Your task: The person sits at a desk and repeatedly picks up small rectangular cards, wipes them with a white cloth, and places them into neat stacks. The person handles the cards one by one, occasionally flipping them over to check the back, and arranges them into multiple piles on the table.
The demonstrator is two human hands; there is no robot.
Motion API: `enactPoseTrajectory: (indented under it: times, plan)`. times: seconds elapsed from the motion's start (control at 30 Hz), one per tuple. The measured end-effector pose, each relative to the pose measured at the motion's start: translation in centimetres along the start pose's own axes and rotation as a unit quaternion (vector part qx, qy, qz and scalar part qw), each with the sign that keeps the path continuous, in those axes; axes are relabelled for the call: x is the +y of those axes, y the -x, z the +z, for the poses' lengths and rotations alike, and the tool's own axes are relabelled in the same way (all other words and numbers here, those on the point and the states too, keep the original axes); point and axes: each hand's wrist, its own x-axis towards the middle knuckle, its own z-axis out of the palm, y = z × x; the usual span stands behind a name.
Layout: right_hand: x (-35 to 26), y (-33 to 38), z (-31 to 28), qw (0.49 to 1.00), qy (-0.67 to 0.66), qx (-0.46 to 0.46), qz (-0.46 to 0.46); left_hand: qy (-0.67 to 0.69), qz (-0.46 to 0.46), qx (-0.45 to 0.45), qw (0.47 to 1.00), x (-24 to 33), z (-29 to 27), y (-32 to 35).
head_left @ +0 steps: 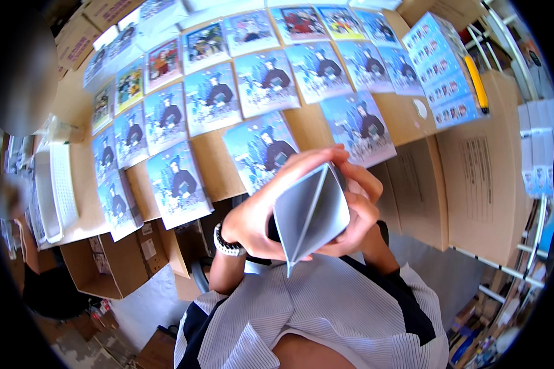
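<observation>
Paper sleeve, pale inside and gaping at its mouth, is held up in front of the wearer's chest, near the close edge of the bench. The opening points up toward the wearer's head, and a thin light ridge runs lengthwise across the inside. Both hands have it: the left hand wraps one side, its fingers reaching along the far edge, and the right hand curls round the other side — bent fingers pressed close to the wall. A black-and-white bracelet circles the left wrist.

Over on the bench, blue printed packets lie face up in curving rows, with redder and yellower picture packets behind them. Toward the right end stands a blue printed panel covered in small figures, a yellow-handled tool leaning along its side. At the left end sits a white plastic basket — beyond it, another person's arm shows. Below the bench is an open cardboard box.
</observation>
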Motion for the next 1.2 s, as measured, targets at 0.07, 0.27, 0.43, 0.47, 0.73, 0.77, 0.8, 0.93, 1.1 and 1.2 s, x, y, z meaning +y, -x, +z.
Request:
enactPoseTrajectory:
  times: [0.07, 0.27, 0.43, 0.47, 0.73, 0.77, 0.8, 0.93, 1.1, 1.2]
  plan:
    - [-0.1, 0.2, 0.6, 1.0, -0.001, -0.013, 0.0, -0.004, -0.002, 0.014, 1.0, 0.5, 0.0, 0.7]
    - [-0.5, -0.8, 2.5, 0.998, -0.031, -0.061, 0.005, 0.008, -0.09, 0.065, 0.994, 4.1, 0.0, 3.2]
    - [-1.2, -3.0, 4.4, 0.987, 0.035, -0.114, 0.109, -0.141, -0.178, 0.146, 0.963, 7.0, 0.5, 5.4]
    - [-1.0, -3.1, 4.5, 0.985, 0.039, -0.118, 0.122, -0.164, -0.174, 0.193, 0.952, 6.9, 0.7, 6.0]
    - [-0.7, -3.3, 6.1, 0.909, -0.213, -0.029, 0.358, -0.264, -0.167, 0.386, 0.868, 8.2, 0.0, 7.5]
    - [-0.3, -2.9, 5.9, 0.913, -0.203, -0.049, 0.35, -0.26, -0.167, 0.391, 0.867, 8.3, -0.1, 7.5]
    - [-0.1, -2.7, 6.0, 0.917, -0.194, -0.069, 0.341, -0.256, -0.167, 0.395, 0.866, 8.4, -0.2, 7.5]
    - [-0.2, -2.5, 6.2, 0.908, -0.215, -0.009, 0.359, -0.24, -0.193, 0.409, 0.859, 8.1, -0.7, 7.2]
    - [0.2, -2.8, 5.9, 0.896, -0.227, -0.052, 0.378, -0.288, -0.247, 0.411, 0.829, 8.8, -1.3, 8.1]
    - [0.2, -3.8, 5.5, 0.893, -0.239, -0.084, 0.371, -0.354, -0.156, 0.508, 0.77, 10.5, -4.2, 8.8]
